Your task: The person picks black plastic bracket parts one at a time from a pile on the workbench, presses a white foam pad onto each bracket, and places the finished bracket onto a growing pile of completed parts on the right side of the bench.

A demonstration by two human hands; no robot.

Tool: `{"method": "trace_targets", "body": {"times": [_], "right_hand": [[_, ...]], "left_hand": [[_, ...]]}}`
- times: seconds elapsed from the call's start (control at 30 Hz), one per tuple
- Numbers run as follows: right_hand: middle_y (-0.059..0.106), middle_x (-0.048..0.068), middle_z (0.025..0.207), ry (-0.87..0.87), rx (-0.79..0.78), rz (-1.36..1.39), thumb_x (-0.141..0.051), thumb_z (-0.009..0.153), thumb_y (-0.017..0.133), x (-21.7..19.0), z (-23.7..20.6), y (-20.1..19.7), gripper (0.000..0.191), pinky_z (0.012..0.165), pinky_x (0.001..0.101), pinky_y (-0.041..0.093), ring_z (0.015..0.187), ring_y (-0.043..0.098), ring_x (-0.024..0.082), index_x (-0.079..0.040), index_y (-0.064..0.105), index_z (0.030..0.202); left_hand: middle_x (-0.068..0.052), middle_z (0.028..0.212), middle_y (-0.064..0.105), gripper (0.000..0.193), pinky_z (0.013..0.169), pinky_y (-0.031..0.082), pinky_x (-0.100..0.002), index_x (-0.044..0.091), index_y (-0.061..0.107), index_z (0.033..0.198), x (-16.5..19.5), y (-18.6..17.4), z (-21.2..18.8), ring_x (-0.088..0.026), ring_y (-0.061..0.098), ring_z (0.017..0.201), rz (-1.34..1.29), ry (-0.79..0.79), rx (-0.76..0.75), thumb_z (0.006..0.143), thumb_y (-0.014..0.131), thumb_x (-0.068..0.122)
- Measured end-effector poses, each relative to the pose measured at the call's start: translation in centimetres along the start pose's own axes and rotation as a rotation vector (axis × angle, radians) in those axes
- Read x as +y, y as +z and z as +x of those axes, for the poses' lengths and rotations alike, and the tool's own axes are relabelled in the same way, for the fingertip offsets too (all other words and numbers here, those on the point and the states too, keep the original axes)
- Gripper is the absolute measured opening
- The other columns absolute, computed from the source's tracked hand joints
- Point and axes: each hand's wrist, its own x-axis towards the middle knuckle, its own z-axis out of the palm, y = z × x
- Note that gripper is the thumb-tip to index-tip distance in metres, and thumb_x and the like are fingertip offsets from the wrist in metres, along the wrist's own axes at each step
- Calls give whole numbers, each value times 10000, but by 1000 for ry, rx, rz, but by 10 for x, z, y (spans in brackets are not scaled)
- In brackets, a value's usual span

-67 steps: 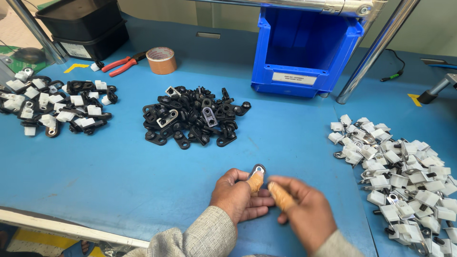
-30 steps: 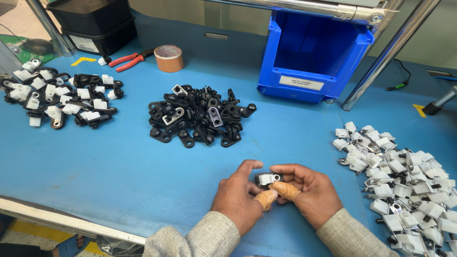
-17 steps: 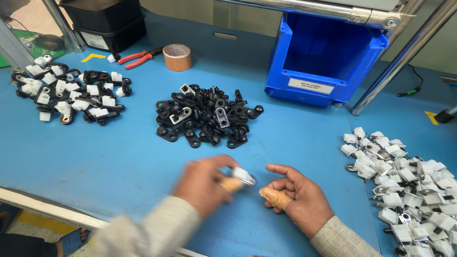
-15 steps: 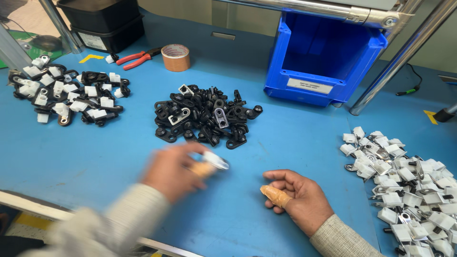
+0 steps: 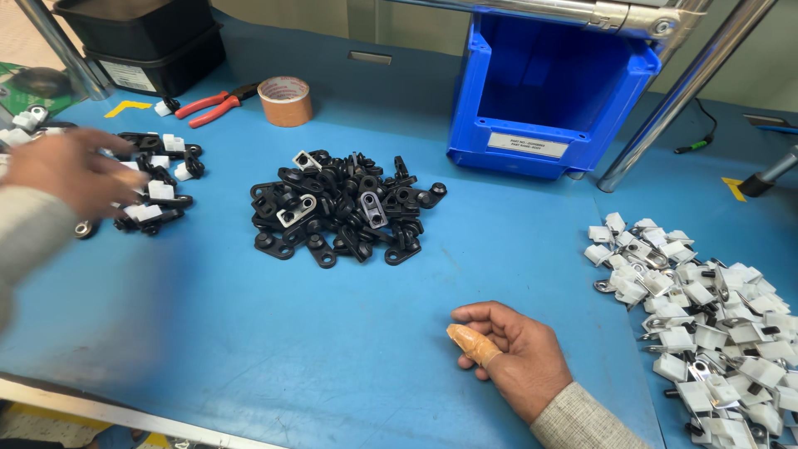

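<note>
Black-and-white assembled clips (image 5: 154,195) under left hand (image 5: 71,170)

White label (image 5: 527,145) — blue bin (image 5: 582,100) front

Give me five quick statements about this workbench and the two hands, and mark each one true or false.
1. The left hand is over the pile of assembled black-and-white clips at the table's left side. True.
2. The right hand holds a pair of pliers. False: it rests on the blue table, holding nothing; the red-handled pliers lie near the tape roll.
3. A pile of black clips sits mid-table. True.
4. The blue bin is full of white parts. False: it looks empty; the white parts lie on the table at the right.
5. A tan finger cot covers one right-hand finger. True.
</note>
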Motion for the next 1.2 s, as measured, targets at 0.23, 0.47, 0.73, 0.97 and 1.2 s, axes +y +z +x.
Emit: {"method": "trace_targets", "body": {"times": [0.23, 0.47, 0.73, 0.97, 1.2], "right_hand": [[745, 14, 894, 13, 23, -13, -117, 886, 720, 0, -2, 3, 277, 557, 229, 520, 682, 668, 83, -85, 755, 1159], [723, 10, 876, -21, 33, 75, -110, 886, 731, 7, -8, 10, 259, 562, 223, 516, 674, 662, 74, -73, 743, 1143], [737, 22, 812, 50, 50, 159, -148, 880, 759, 21, -30, 1, 220, 591, 251, 524, 681, 672, 105, -71, 766, 1086], [779, 40, 988, -229, 800, -547, -385, 890, 750, -18, 7, -111, 360, 825, 310, 560, 902, 736, 166, -168, 748, 1178], [770, 67, 1066, -14, 689, -1141, -493, 822, 800, -46, 75, -149, 422, 934, 464, 513, 1019, 704, 295, -237, 783, 1158]], "left_hand": [[-71, 942, 792, 190, 840, 600, -370, 152, 790, 1030, 156, 77, -94, -214, 767, 874, -261, 384, 6, 841, 778, 170], [-71, 981, 774, 126, 905, 538, -429, 207, 794, 1003, 279, 89, -77, -289, 713, 1000, 61, 699, -62, 888, 742, 211], [-54, 1014, 752, 359, 990, 397, -459, 217, 731, 1130, 346, 142, -80, -249, 694, 1000, 499, 644, -426, 869, 775, 460], [-69, 952, 758, 224, 959, 443, -443, 225, 745, 1033, 343, 131, -100, -267, 692, 969, 54, 740, -236, 811, 776, 222], [-64, 764, 777, 242, 643, 610, -314, 154, 729, 1050, 325, 133, -175, -142, 740, 635, -613, 393, -725, 812, 752, 112]]}}
